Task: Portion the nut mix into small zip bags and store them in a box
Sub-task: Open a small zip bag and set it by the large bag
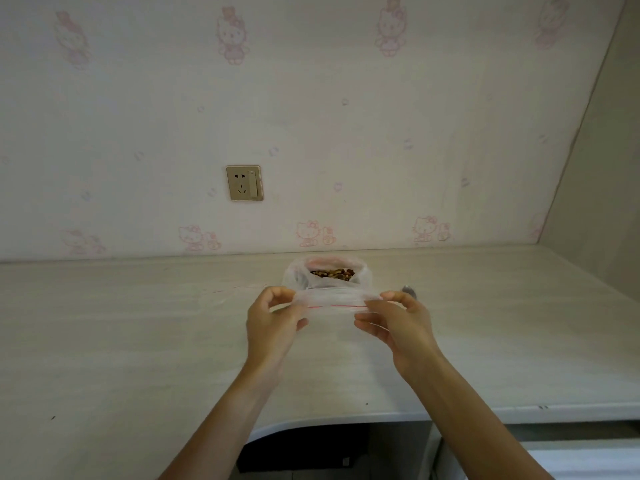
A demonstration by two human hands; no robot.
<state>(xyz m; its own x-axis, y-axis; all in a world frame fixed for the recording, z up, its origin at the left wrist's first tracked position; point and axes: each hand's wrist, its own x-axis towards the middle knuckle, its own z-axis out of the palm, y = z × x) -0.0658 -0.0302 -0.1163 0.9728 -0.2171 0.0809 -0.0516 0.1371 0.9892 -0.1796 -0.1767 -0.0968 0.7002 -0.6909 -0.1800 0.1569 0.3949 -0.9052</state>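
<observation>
A small clear zip bag with a red seal line is held up above the desk between both hands. My left hand pinches its left end and my right hand pinches its right end. Behind it, near the wall, stands an open white plastic bag with brown nut mix showing inside. More clear zip bags with a thin red line lie flat on the desk to the left. No box is in view.
The pale wooden desk runs along a patterned wall with a power socket. A metal spoon tip shows behind my right hand. The desk's front edge curves inward near me, with a dark gap below.
</observation>
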